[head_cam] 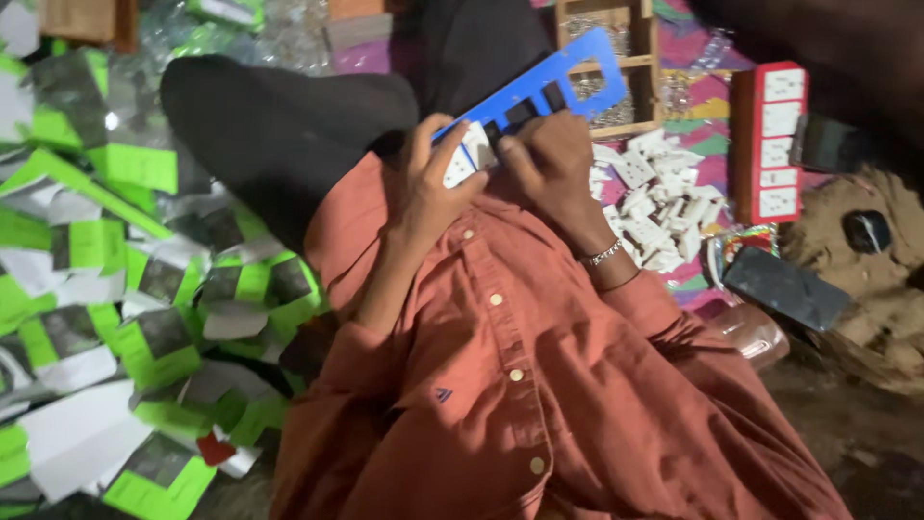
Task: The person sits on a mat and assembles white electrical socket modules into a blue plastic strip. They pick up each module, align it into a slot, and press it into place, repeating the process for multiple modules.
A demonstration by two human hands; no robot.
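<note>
You're seating a white switch point(462, 164) in the blue frame point(539, 87): left hand point(428, 188) grips it, right hand point(549, 159) pinches the frame; press squarely.

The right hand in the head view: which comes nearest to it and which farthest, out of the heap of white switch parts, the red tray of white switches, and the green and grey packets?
1. Heap of white switch parts: nearest, just to the side of the right hand.
2. Red tray of white switches: farther on that same side, beyond the heap.
3. Green and grey packets: farthest, spread across the opposite side, past the left hand.
</note>
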